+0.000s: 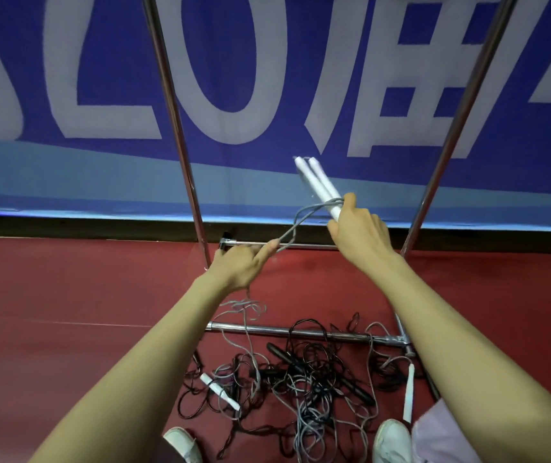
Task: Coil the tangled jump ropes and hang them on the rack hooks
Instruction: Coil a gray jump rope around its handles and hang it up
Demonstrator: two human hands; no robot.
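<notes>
Head view: item in hand, one grey jump rope [296,222]. Your right hand [359,235] clenches round its two white handles [317,183], held side by side and pointing up toward the banner [100,95]. Your left hand [244,265] pinches the cord just beside them, with a doubled strand stretched between the hands. Slack drops from the left hand to the red floor [67,289] and joins the tangled pile [301,379], which lies across the rack's front base bar [301,333], mostly between it and your shoes [394,439]. Step, as judged: coiling the first rope, its tail not yet free of the pile. The next move calls for drawing that tail clear without dragging the black cords, then laying even loops into your right hand. Not visible: the rack hooks, since the uprights [174,128] are cut off at the top edge. Hard to make out: the number of ropes in the pile, and whether the grey tail is knotted.
</notes>
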